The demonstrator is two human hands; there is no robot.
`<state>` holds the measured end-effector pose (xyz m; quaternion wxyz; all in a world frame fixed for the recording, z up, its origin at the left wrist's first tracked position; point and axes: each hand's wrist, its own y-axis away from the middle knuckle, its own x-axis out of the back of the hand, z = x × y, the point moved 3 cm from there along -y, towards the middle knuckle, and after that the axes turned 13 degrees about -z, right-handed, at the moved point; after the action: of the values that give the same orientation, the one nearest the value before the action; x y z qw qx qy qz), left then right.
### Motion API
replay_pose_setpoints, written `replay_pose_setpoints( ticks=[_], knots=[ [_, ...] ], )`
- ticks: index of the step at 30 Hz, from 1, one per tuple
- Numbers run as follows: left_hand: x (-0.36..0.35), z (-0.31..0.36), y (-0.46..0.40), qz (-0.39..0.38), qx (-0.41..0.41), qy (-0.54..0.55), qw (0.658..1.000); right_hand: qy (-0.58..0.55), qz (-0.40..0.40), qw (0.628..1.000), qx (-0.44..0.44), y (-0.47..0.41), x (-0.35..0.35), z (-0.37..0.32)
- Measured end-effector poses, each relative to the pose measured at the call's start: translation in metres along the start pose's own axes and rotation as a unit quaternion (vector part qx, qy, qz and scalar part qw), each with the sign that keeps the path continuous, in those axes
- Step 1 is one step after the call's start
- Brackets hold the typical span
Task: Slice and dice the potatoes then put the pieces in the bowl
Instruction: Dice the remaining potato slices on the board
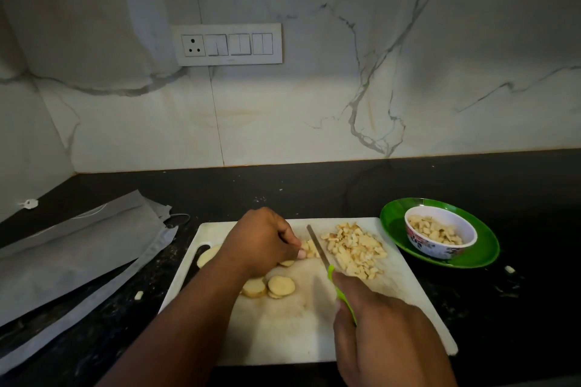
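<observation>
Right hand (382, 320) wrapped round lime-green plastic handle of thin steel-bladed knife (317, 247), blade edge down on the white plastic cutting board (283, 327). Left hand (262, 240) curled, fingertips pinching short pale potato strips (309, 249) just left of blade. Likely firm, wet-cut, slippery, light; best pinned from above, close to blade, fingertips tucked. Heap of diced pale potato cubes (356, 250) right of blade; round skin-on potato slices (276, 286) near board centre, more by left wrist. Small floral white bowl (440, 234), part-filled with dice, on green round plate (471, 256). No readable brand or writing anywhere.
</observation>
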<state>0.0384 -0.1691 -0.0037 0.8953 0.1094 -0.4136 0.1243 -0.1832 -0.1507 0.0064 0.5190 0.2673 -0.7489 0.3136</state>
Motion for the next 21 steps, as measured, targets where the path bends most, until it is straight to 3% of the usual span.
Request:
replay_pose_setpoints(
  ticks=[12, 16, 18, 21],
  knots=[
    [-0.001, 0.003, 0.0, -0.005, -0.007, -0.018, 1.0, 0.018, -0.166, 0.986, -0.032, -0.014, -0.018, 0.001],
    [0.001, 0.003, 0.001, -0.018, -0.01, -0.023, 1.0, -0.052, -0.253, 0.965, -0.054, 0.003, -0.003, 0.007],
    [0.002, 0.002, 0.003, -0.03, -0.009, -0.037, 0.999, -0.076, -0.226, 0.97, -0.049, 0.008, 0.004, 0.006],
    [0.003, 0.0, 0.003, -0.03, -0.006, -0.044, 0.999, -0.037, -0.125, 0.99, -0.058, 0.004, 0.009, -0.001]
  ],
)
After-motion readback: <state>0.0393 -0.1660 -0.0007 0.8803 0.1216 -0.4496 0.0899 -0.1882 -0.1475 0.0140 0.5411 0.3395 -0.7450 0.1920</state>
